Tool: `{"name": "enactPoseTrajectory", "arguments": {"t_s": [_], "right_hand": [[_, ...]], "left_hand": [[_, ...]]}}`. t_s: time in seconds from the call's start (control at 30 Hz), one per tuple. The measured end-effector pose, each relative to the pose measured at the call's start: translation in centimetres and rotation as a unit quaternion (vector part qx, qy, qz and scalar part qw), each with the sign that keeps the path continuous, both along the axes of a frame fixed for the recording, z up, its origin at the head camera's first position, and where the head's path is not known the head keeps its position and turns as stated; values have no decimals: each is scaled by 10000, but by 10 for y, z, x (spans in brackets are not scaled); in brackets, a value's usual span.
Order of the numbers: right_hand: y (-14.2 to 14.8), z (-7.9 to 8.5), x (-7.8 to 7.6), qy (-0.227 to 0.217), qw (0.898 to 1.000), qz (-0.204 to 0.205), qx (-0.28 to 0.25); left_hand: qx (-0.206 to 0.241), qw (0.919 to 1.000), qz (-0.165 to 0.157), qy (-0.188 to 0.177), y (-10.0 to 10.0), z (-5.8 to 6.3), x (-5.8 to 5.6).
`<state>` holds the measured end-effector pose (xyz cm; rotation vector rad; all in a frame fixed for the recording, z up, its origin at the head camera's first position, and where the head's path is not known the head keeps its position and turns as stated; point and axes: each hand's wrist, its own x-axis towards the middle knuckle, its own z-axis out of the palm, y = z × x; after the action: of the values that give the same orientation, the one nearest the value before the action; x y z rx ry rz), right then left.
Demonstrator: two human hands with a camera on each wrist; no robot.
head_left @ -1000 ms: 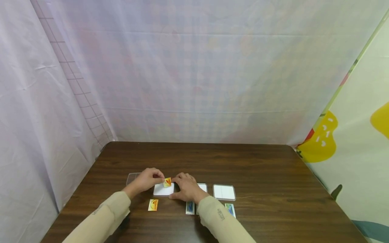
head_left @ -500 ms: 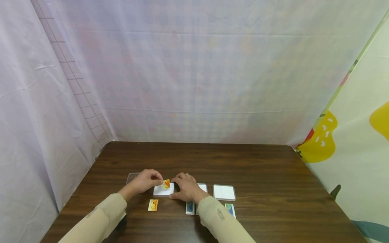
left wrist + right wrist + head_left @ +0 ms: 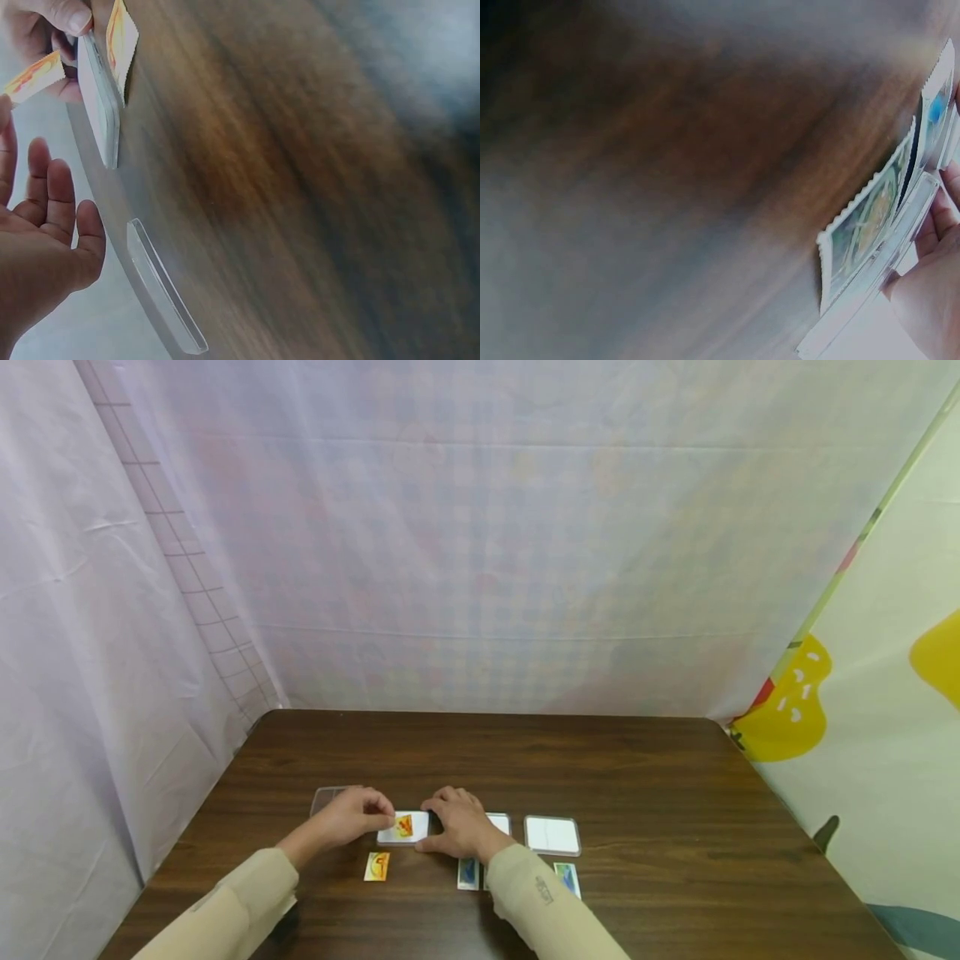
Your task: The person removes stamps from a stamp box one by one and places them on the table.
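In the head view, my left hand (image 3: pixel 352 814) pinches a yellow-orange postage stamp (image 3: pixel 404 827) by its left edge. The stamp lies over a small flat case with a white face (image 3: pixel 422 829); in the left wrist view the stamp (image 3: pixel 36 77) appears tilted, at the tips of my thumb and finger. My right hand (image 3: pixel 461 822) holds the right end of that case, thumb at the near edge and forefinger at the far edge. A second orange stamp (image 3: pixel 377 866) lies on the table just in front of the case.
Left of the case lies a clear plastic case (image 3: pixel 324 797), partly behind my left hand. To the right are a white-faced case (image 3: pixel 500 822), half hidden by my right hand, and another (image 3: pixel 552 835). Blue stamp (image 3: pixel 468 874) and blue-green stamp (image 3: pixel 567 878) lie nearer me on the brown table (image 3: pixel 675 827).
My left hand has moved slightly left and towards me, bringing the stamp down over the middle of the white case. My right hand has stayed in place.
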<state>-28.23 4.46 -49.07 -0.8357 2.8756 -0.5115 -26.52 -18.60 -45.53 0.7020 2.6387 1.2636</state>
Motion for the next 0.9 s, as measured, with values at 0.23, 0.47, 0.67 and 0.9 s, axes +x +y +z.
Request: {"name": "enactPoseTrajectory", "arguments": {"t_s": [0.23,0.47,0.67,0.9], "right_hand": [[-1,-1,-1,14,10000,16,-35],[0,-2,-1,40,10000,3,-19],[0,0,0,103,9999,18,-21],[1,2,2,62,10000,62,-14]], "left_hand": [[21,9999,-132,-20,-5,-4,7],[69,9993,-272,-238,-5,-6,13],[35,9978,-579,-308,-2,-6,19],[69,9964,-751,-383,-2,-9,22]]}}
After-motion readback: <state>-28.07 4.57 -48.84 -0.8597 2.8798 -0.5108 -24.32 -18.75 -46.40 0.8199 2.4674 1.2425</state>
